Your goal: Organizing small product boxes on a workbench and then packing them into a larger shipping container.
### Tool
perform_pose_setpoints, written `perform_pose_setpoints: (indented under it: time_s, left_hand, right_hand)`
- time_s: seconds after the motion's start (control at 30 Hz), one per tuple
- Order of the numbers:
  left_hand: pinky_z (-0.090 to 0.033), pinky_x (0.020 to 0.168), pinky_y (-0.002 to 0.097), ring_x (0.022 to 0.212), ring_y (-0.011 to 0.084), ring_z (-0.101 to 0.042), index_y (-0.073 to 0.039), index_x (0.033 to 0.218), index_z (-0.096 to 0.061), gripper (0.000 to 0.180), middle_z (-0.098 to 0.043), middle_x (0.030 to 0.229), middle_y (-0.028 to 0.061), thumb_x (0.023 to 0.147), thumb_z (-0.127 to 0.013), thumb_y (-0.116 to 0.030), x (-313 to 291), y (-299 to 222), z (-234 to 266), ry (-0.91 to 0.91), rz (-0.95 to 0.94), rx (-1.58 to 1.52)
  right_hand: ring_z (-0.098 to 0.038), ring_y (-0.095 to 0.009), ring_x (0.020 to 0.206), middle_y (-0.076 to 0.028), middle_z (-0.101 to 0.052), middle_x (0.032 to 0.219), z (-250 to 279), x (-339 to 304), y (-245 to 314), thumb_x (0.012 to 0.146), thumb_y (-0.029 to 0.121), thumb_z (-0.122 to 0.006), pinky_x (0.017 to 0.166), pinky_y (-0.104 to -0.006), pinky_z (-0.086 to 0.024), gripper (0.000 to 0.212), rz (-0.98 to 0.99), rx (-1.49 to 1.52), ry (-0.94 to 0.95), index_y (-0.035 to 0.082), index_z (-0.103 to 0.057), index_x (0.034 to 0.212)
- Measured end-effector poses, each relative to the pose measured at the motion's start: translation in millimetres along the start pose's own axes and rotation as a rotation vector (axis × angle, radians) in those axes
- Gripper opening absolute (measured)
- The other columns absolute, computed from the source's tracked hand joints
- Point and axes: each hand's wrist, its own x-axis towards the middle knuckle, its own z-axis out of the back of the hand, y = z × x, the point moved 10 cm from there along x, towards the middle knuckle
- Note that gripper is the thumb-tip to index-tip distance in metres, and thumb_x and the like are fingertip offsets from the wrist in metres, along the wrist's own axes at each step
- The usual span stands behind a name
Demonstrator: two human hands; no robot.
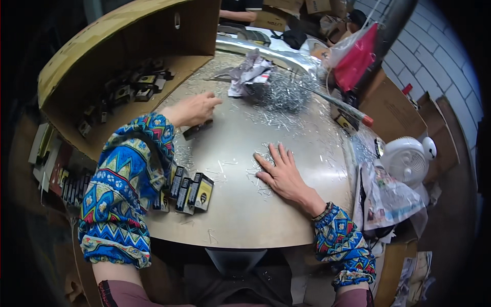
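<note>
My left hand (194, 109) is over the far left of the metal worktop (245, 215), palm down with fingers partly curled. A small dark box (198, 131), slightly blurred, is against its underside, and the hand seems closed on it; the thumb's grip is partly hidden. My right hand (284, 176) lies flat on the worktop, fingers spread, over some loose small nails (263, 189). Several small black-and-yellow boxes (200, 192) stand upright near my left forearm. Behind, a large heap of shiny nails (289, 92) lies beside crumpled paper (250, 74).
An open cardboard carton (199, 30) on its side at the left contains scattered small boxes (146, 87). A red-tipped rod (365, 120) crosses the right edge of the heap. At right are a white fan (406, 159) and plastic bags (391, 197). Another person's arm (238, 16) shows at the back.
</note>
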Motion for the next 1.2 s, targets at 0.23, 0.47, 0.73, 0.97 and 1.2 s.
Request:
perform_pose_setpoints:
  time_s: [0.23, 0.47, 0.73, 0.97, 1.2]
  left_hand:
    - [-0.047, 0.100, 0.0444, 0.120, 0.0416, -0.054, 0.007, 0.121, -0.056, 0.064, -0.054, 0.125, 0.0299, 0.080, -0.077, -0.036, -27, 18, -46, 0.227, 0.373, -0.161]
    - [-0.049, 0.094, 0.0447, 0.108, 0.0414, -0.061, 0.003, 0.120, -0.054, 0.067, -0.062, 0.114, 0.0264, 0.074, -0.082, -0.037, -48, 24, -26, -0.001, 0.400, -0.054]
    - [-0.052, 0.067, 0.0276, 0.081, 0.0129, -0.060, -0.005, 0.123, -0.056, 0.039, -0.062, 0.100, 0.0049, 0.101, -0.057, -0.037, -142, -52, 30, -0.234, 0.628, -1.051]
    - [-0.063, 0.069, 0.0320, 0.089, 0.0154, -0.067, -0.011, 0.128, -0.050, 0.028, -0.063, 0.110, 0.0049, 0.103, -0.052, -0.023, -308, -165, -36, -0.446, 0.796, -2.013]
    - [-0.051, 0.079, 0.0259, 0.091, 0.0115, -0.062, -0.006, 0.115, -0.063, 0.025, -0.064, 0.102, 0.0023, 0.090, -0.068, -0.008, -393, -225, -270, -0.146, 1.109, -1.630]
  right_hand:
    - [-0.027, -0.052, 0.141, -0.026, -0.034, 0.153, 22, -43, -50, 0.098, 0.045, -0.054, 0.114, -0.0617, -0.024, 0.051, -0.112, 0.043, -0.173, 0.023, -0.051, 0.144]
    - [-0.023, -0.050, 0.143, -0.022, -0.032, 0.156, 2, -16, -61, 0.101, 0.050, -0.045, 0.118, -0.0571, -0.019, 0.050, -0.214, -0.040, -0.093, 0.028, -0.048, 0.146]
    - [-0.023, -0.048, 0.144, -0.021, -0.034, 0.155, -8, -39, 49, 0.101, 0.048, -0.046, 0.118, -0.0587, -0.017, 0.051, -0.004, 0.031, -0.060, 0.024, -0.049, 0.146]
    - [-0.030, -0.049, 0.142, -0.025, -0.037, 0.152, 7, -71, 58, 0.096, 0.036, -0.061, 0.116, -0.0593, -0.020, 0.051, 0.035, 0.350, -0.159, 0.015, -0.053, 0.142]
    - [-0.032, -0.045, 0.142, -0.026, -0.038, 0.151, -11, -49, 127, 0.099, 0.046, -0.050, 0.118, -0.0527, -0.023, 0.053, 0.032, 0.167, -0.168, 0.019, -0.048, 0.146]
